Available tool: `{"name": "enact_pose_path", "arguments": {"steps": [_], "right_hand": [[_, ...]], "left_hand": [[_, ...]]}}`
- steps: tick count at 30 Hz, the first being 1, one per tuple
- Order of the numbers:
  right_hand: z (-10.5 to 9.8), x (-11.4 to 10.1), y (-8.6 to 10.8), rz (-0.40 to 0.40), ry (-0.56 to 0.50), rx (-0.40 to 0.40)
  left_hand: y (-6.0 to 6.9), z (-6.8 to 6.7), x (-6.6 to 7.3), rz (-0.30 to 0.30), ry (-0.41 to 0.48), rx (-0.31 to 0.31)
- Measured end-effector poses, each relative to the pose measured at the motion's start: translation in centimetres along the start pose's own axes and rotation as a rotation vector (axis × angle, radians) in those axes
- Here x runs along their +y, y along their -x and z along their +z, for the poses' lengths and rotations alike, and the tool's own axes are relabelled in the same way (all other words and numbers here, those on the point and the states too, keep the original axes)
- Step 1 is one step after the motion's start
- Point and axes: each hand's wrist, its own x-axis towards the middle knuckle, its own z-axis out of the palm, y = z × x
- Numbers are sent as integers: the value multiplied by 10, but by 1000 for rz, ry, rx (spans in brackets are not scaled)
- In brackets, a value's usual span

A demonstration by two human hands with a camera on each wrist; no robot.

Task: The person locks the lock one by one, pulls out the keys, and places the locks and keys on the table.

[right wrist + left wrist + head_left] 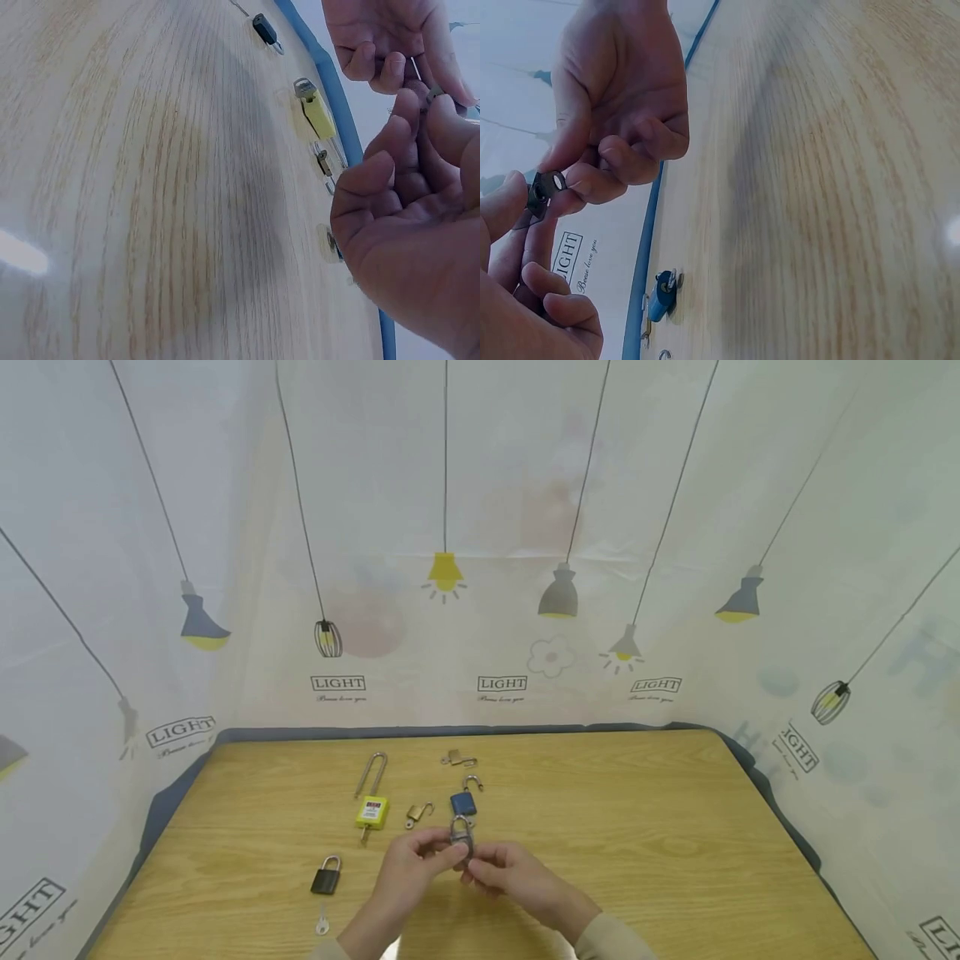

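Note:
In the head view, my left hand grips a dark grey padlock with its shackle pointing up and closed. My right hand meets it from the other side. The left wrist view shows the right hand pinching the round, holed head of a key at the lock's underside. Whether the key's blade is inside the lock is hidden. Fingers cover most of the padlock in the right wrist view. Just beyond the hands lies a blue padlock, its shackle open.
A yellow padlock with a long open shackle, a small brass padlock and another small padlock lie farther back. At left are a black padlock, closed, and a loose key. A printed curtain surrounds the wooden table.

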Motion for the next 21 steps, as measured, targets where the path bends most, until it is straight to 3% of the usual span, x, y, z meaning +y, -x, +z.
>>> {"name": "enact_pose_path", "arguments": {"steps": [8, 15, 21], "right_hand": [[5, -2, -2, -12, 44, 128], [15, 1, -1, -23, 15, 259], [21, 2, -2, -31, 4, 308]], "left_hand": [[0, 2, -3, 8, -40, 16], [0, 3, -5, -11, -73, 51], [-1, 3, -7, -25, -83, 57]]}}
